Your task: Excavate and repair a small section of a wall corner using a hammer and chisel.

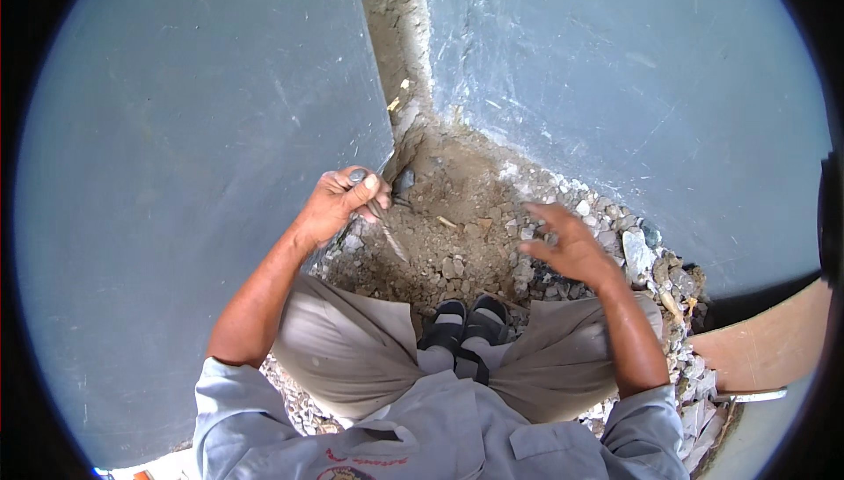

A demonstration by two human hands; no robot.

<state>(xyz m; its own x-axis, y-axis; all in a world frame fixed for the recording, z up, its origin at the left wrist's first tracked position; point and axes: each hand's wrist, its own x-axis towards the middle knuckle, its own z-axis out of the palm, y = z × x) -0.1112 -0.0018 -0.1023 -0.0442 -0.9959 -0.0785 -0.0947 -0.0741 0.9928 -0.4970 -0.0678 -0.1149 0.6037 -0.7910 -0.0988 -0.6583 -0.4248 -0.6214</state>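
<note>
My left hand (pixel 347 196) is closed around a metal chisel (pixel 388 232). The chisel's rounded top shows above my thumb, and its tip slants down to the right over the dirt. My right hand (pixel 564 241) hangs above the rubble with its thumb and fingers spread and nothing in it; its fingers are slightly blurred. Between the hands lies a patch of loose brown dirt (pixel 466 190) with broken stones (pixel 453 266) nearer to me.
Grey-blue panels (pixel 211 128) stand at the left and right (pixel 615 58), with a rough gap (pixel 396 23) between them. Rubble (pixel 637 251) is heaped along the right panel. My sandalled feet (pixel 466 326) rest on the ground between my bent knees. A curved brown board (pixel 765 339) lies at the right.
</note>
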